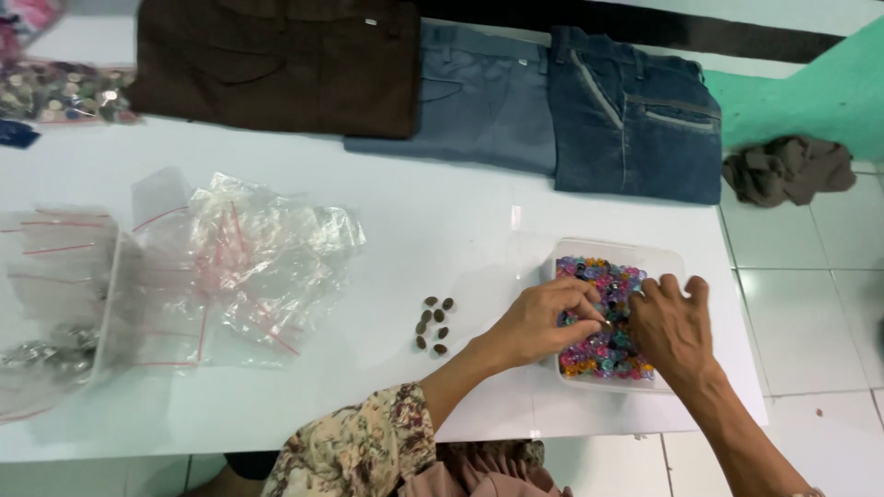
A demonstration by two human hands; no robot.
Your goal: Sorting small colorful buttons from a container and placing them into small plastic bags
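Both hands dig in the clear tub of bright beads [608, 317] at 4 o'clock on the bench [414, 230], left hand [543, 322] pinching one bead, right hand [672, 322] spread flat; a bump might spill beads.

table: white top [442, 212] fills most of the frame, evenly and brightly lit
floor: pale square tiles [810, 304] with grey joints, right side and lower edge of the frame
wall: green painted surface [810, 92] at upper right
band: dark strip [700, 37] along the top, behind the table
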